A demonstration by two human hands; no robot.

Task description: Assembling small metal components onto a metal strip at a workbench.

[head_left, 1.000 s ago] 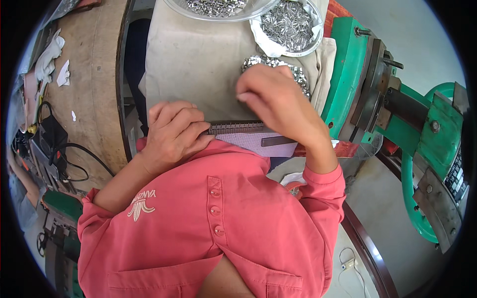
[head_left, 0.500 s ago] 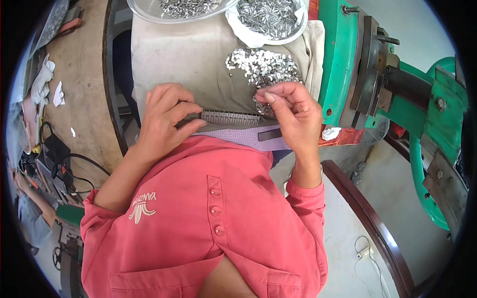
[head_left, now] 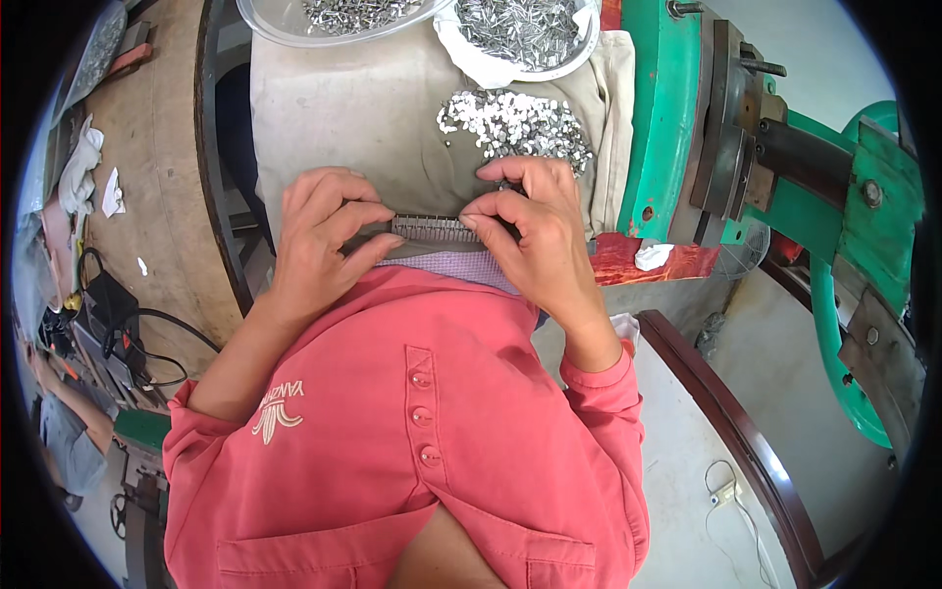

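Observation:
A narrow metal strip (head_left: pixel 432 228) with a row of thin pins lies across the near edge of the cloth, just before my body. My left hand (head_left: pixel 329 231) pinches its left end between thumb and fingers. At the strip's right part, my right hand (head_left: pixel 540 231) brings thumb and forefinger together; whatever is between the tips is too small to make out, and this hand hides the strip's right end. Beyond my right hand is a loose pile of small white and dark metal pieces (head_left: pixel 515 123), spread on the khaki cloth (head_left: pixel 334 108).
At the far side stand a clear bowl (head_left: pixel 343 37) of metal parts and a white-lined bowl (head_left: pixel 520 39) of thin metal pins. A green machine (head_left: pixel 662 118) rises on the right. To the left is a wooden table (head_left: pixel 167 147). Another person's arm (head_left: pixel 74 402) shows far left.
My right hand has moved left and nearer, from beside the pile to the strip. The left hand keeps its grip on the strip's end. The view has shifted slightly.

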